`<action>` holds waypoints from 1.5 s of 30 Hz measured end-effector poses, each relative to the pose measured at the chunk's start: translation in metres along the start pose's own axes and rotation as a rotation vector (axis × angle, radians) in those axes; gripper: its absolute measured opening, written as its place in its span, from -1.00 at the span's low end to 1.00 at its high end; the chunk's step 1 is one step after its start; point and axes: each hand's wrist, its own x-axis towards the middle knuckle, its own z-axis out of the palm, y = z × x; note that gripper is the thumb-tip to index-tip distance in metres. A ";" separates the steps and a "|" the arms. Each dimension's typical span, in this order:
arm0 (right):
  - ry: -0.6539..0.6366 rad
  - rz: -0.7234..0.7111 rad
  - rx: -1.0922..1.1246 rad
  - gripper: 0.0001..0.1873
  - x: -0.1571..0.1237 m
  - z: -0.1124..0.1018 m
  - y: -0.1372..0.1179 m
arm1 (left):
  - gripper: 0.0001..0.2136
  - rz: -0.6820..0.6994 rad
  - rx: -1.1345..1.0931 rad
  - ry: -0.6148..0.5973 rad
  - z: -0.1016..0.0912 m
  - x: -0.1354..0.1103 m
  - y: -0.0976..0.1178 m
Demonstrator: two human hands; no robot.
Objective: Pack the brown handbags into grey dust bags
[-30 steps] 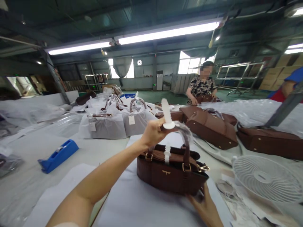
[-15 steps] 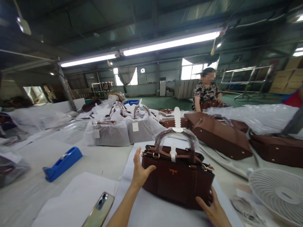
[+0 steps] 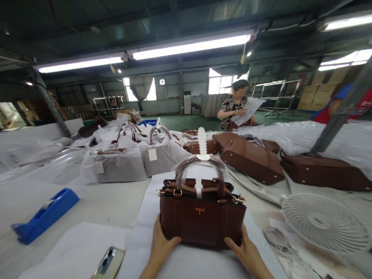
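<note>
A dark brown handbag (image 3: 203, 221) with a small dragonfly emblem stands upright before me on white paper (image 3: 139, 236). Clear film wraps its handles (image 3: 180, 174), and a white notched strap (image 3: 202, 141) rises from them. My left hand (image 3: 162, 240) grips the bag's lower left side, thumb across the front. On the lower right side, my right hand (image 3: 243, 246) holds it the same way. The fingertips of both hands are hidden behind the bag.
On the left lie a blue tape dispenser (image 3: 46, 215) and a phone (image 3: 109, 263). Wrapped bags (image 3: 116, 170) stand behind. Brown bags (image 3: 252, 159) lie at the back right, near a white fan (image 3: 322, 223). Across the table, a person (image 3: 232, 108) holds a clear sheet.
My left hand has moved from the bag's upper left down to its lower side. The bag now faces me more squarely. The person opposite has raised a clear sheet. My view has shifted right.
</note>
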 end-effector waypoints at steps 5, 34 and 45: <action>0.021 -0.138 0.002 -0.04 -0.005 0.000 -0.012 | -0.10 0.041 0.063 0.030 0.004 -0.006 -0.008; 0.123 -0.050 -0.917 -0.48 -0.021 -0.097 0.060 | -0.04 0.007 0.181 0.075 0.000 -0.010 -0.031; 0.105 0.096 -0.935 -0.51 -0.003 -0.094 0.080 | -0.11 0.039 0.122 0.068 0.001 -0.011 -0.025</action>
